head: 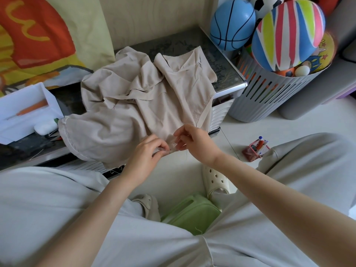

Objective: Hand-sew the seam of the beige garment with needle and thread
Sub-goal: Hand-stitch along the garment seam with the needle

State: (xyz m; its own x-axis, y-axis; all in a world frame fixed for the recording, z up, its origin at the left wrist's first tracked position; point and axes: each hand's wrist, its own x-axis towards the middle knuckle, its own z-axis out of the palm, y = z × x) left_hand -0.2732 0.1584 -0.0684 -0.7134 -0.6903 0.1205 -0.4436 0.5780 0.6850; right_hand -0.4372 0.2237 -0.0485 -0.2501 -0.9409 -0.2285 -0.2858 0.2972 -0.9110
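**Desk:** How far along are we?

**Me:** I am judging it as mid-stitch. The finished stitches are too fine to be showing from here, so I cannot tell how much of the seam is done. Nothing is looking knotted or cut, so I am counting most of the sewing as left.

**Desk:** What are the hands doing?

**Me:** Nearest first: a pale green hard plastic case (190, 214) is lying on the floor at six o'clock from the hands. Above it, the left hand (149, 149) is pinching the near hem of the beige garment (123, 112), fingers curled tight. The right hand (194, 143), at its three o'clock, is pinching what I am taking for the needle (176, 145), a thin pale sliver at the same fold. The thread is not making itself out.

**Desk:** And the cloth?

**Me:** It is lying rumpled on the counter (227, 70) at twelve o'clock from the hands, its near edge hanging over the front. It is looking thin, matte and woven, creasing softly, with folded hems. The counter top is showing dark and glossy, with a metal rim. At nine o'clock a rigid white box (25, 112) is sitting. At two o'clock a grey slotted basket (269, 93) is holding smooth balls.
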